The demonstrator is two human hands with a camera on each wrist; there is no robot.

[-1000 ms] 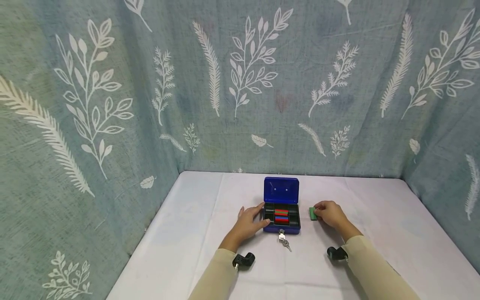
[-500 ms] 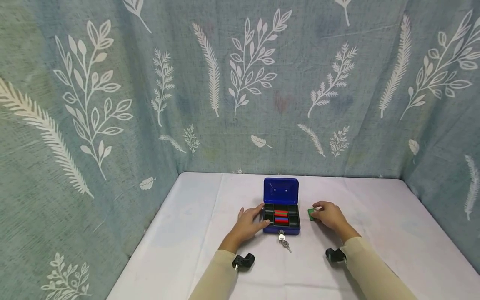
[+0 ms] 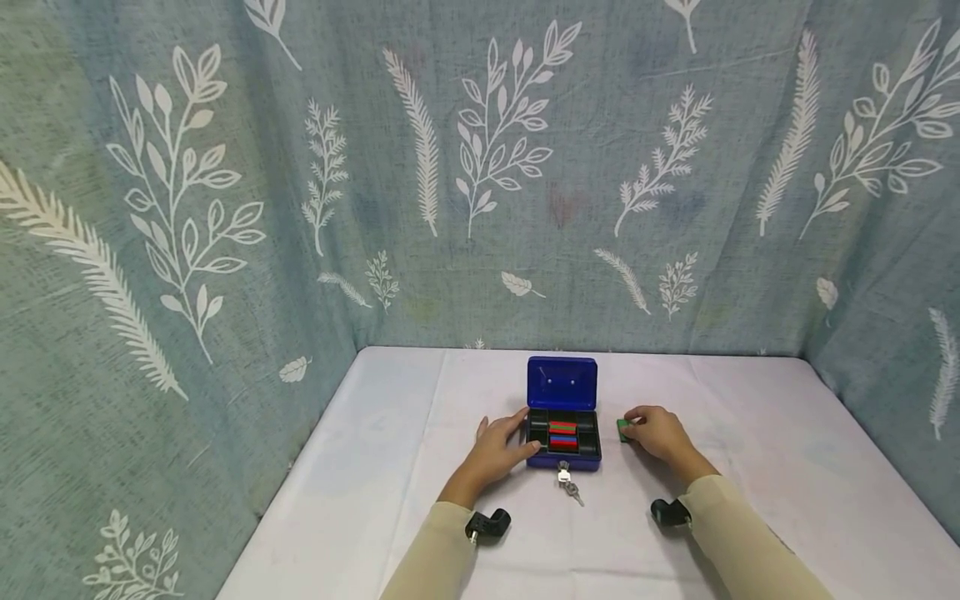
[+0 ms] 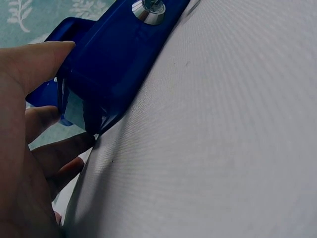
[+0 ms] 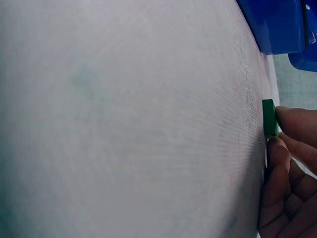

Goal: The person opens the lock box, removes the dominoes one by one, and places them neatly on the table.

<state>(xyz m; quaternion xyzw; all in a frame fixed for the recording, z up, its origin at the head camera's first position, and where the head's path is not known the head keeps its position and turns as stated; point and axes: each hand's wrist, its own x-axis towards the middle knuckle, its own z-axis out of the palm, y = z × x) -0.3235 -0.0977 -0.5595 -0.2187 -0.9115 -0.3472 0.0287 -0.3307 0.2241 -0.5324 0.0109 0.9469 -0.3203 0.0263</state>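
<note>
A blue metal cash box (image 3: pixel 590 462) stands on the white table with its lid (image 3: pixel 562 383) raised. Inside its black tray, several thin red, green and blue pieces (image 3: pixel 563 435) lie in the middle compartments. My left hand (image 3: pixel 491 450) holds the box by its left side; in the left wrist view the thumb is on the upper rim and the fingertips are against the side wall. Right of the box, my right hand (image 3: pixel 658 432) pinches a small, flat green block (image 5: pixel 268 118) at the table surface, thumb and fingers covering part of it.
Keys (image 3: pixel 573 492) hang from the lock on the box front and lie towards me on the cloth. A black camera mount (image 3: pixel 487 523) sits on the left wrist, another (image 3: pixel 670 512) on the right. Behind the table hangs a leaf-patterned curtain (image 3: pixel 420 308).
My right hand has shifted slightly left, and its fingers now cover more of the green block. The left hand and the cash box have stayed in place.
</note>
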